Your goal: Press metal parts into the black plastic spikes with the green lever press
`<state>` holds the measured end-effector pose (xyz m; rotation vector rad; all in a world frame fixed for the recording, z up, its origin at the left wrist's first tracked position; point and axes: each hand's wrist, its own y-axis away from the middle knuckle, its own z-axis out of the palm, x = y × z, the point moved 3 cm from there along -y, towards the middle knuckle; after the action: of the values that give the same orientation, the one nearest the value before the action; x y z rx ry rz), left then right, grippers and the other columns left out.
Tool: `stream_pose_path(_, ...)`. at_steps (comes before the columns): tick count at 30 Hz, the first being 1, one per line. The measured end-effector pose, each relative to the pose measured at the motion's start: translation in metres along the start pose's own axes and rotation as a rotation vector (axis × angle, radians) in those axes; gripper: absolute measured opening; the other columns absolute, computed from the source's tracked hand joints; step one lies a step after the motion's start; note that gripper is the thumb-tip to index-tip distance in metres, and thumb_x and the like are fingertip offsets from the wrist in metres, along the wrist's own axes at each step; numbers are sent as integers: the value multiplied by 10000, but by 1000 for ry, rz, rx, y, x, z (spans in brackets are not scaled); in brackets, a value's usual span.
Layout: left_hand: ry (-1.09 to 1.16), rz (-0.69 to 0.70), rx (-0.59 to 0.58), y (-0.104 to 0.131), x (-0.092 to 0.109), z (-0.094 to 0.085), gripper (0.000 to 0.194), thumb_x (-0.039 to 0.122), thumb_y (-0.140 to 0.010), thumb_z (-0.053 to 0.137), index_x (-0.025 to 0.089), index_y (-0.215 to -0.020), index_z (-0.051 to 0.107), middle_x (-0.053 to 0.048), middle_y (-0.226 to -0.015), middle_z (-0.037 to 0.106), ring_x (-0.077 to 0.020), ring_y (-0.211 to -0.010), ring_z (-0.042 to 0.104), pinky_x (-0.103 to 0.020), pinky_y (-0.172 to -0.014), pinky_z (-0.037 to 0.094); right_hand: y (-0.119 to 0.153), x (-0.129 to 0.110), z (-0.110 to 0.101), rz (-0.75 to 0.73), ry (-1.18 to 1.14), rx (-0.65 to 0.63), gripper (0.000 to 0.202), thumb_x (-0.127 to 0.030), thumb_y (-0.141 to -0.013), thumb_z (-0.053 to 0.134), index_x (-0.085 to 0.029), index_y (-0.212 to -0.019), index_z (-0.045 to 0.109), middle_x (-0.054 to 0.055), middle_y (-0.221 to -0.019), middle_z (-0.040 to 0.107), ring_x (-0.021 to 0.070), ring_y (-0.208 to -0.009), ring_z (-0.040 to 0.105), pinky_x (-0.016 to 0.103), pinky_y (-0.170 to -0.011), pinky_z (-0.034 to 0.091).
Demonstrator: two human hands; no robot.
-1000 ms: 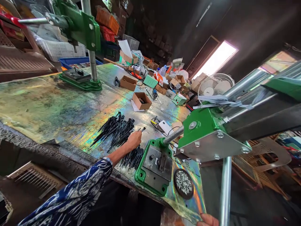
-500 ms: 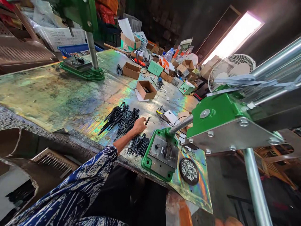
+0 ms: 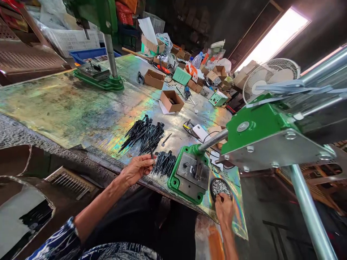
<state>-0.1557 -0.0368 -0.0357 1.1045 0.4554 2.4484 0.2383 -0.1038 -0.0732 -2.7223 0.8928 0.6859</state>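
My left hand (image 3: 139, 169) is closed in a pinch around a slim black spike-like piece (image 3: 151, 153), held upright near the table's front edge. Beside it lies a small pile of similar black pieces (image 3: 164, 164), with a larger heap (image 3: 146, 133) behind. One loose black piece (image 3: 166, 139) rests apart on the table. My right hand (image 3: 224, 209) reaches into a round dark dish (image 3: 212, 188) of small silvery metal pieces (image 3: 220, 186). Its fingertips are pinched together, and whatever they hold is hidden. Between my hands stands the green press base (image 3: 177, 172) with a metal fixture (image 3: 198, 171).
The press's green head (image 3: 251, 122) and steel post (image 3: 214, 140) rise at the right. A second green press (image 3: 110, 81) stands at the far left. An open cardboard box (image 3: 173, 103) sits mid-table, with clutter behind and a white fan (image 3: 256, 86) at the back right.
My left hand has drawn back toward the front edge with a black piece. My right hand has come up from the bottom edge to the dish of metal pieces. The view has shifted slightly.
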Motion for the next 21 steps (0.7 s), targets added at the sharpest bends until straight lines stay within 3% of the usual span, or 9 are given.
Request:
stream_pose_path(2, -23, 4, 6, 11, -7, -1, 276, 158, -625, 776, 90, -863, 653, 17, -625, 575, -59, -482, 514, -145, -403, 388, -1, -2, 4, 2, 89, -12, 180, -218, -745, 475, -141, -784, 633, 144, -793, 639, 302, -796, 583, 418, -725, 412)
stream_pose_path(6, -95, -5, -17, 24, -17, 3, 318, 257, -613, 797, 116, -833, 617, 29, -594, 562, -72, -489, 520, -153, -421, 417, -2, -7, 10, 12, 182, -45, 87, -134, -824, 527, -145, -795, 608, 63, -833, 616, 216, -817, 575, 408, -795, 421)
stream_pose_path(15, -252, -32, -93, 26, -30, 26, 266, 288, -668, 754, 159, -812, 571, 18, -633, 609, -90, -524, 535, -171, -452, 442, -10, 9, 6, 13, 11, -67, 199, -323, -894, 561, -143, -826, 610, -2, -760, 615, 153, -716, 603, 337, -704, 495)
stream_pose_path(21, -284, -43, -85, 26, -42, 42, 303, 332, -629, 764, 175, -797, 568, -3, -716, 640, -108, -536, 554, -197, -444, 457, -11, 16, 5, -14, -78, -80, 207, -323, -896, 560, -137, -816, 603, -1, -766, 610, 149, -711, 602, 324, -679, 502)
